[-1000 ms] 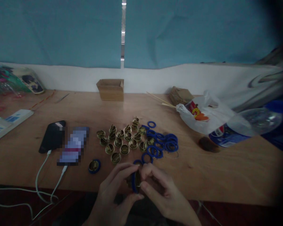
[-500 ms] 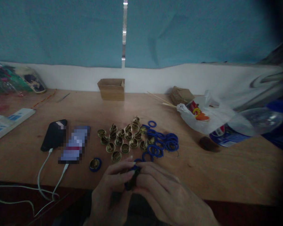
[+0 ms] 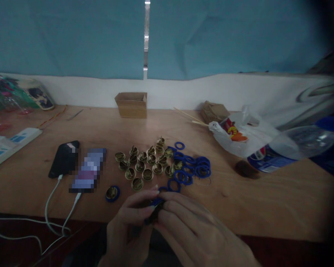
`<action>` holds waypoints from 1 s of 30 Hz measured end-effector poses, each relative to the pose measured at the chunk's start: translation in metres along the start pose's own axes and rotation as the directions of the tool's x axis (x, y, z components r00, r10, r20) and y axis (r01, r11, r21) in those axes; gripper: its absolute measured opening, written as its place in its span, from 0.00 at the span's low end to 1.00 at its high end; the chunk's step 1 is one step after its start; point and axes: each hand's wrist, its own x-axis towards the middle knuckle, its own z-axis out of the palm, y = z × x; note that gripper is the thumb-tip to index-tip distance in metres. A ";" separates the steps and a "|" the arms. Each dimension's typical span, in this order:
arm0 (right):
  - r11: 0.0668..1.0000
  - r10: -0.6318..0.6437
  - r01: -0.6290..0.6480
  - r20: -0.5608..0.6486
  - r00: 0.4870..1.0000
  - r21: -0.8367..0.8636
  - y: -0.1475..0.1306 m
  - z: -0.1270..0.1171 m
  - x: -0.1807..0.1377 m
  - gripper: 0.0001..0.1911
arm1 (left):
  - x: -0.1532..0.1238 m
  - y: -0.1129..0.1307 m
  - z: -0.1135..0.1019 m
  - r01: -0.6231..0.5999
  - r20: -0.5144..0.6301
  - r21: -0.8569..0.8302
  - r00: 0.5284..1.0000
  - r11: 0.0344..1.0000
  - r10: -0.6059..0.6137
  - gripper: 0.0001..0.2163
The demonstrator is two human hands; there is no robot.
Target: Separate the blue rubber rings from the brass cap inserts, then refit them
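My left hand (image 3: 129,224) pinches a small piece with a blue ring (image 3: 157,201) between thumb and fingertips. My right hand (image 3: 199,226) grips the same piece from the other side, its fingers curled and covering much of it. The ring's lower part looks dark, and what sits inside it is hidden. Just beyond my hands lie several round brass-coloured metal caps (image 3: 147,174) with small upright tabs. To their right is a heap of loose blue rings (image 3: 202,167). One metal cap seated in a blue ring (image 3: 112,193) lies apart, to the left of my left hand.
Two phones, a black one (image 3: 63,159) and one with a lit screen (image 3: 89,170), charge on white cables at left. A power strip (image 3: 15,146) lies farther left. A small cardboard box (image 3: 132,105) stands at the back. A plastic bag (image 3: 239,135) and a bottle (image 3: 284,152) occupy the right.
The held piece has shifted slightly left and tilted between my fingers. Both hands keep their grip on it. The caps and rings on the table have not moved.
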 end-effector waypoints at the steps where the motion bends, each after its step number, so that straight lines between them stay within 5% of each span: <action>1: 1.000 0.010 -0.010 0.012 1.000 0.010 0.000 -0.001 0.000 0.08 | 0.000 0.000 0.000 0.007 0.001 -0.003 1.000 1.000 -0.007 0.23; 12: 0.933 0.267 -0.258 -0.003 0.964 0.252 0.005 -0.003 0.002 0.08 | 0.003 0.003 0.000 0.154 -0.006 0.014 0.988 0.988 -0.153 0.23; 19: 0.763 0.550 -0.488 -0.029 0.834 0.424 0.009 0.014 0.001 0.09 | -0.001 0.001 0.003 0.236 0.002 0.046 0.972 0.971 -0.236 0.23; 30: 0.524 0.657 -0.513 0.061 0.751 0.680 0.010 0.026 0.008 0.07 | -0.003 0.000 -0.003 0.268 0.104 0.162 0.952 0.950 -0.287 0.21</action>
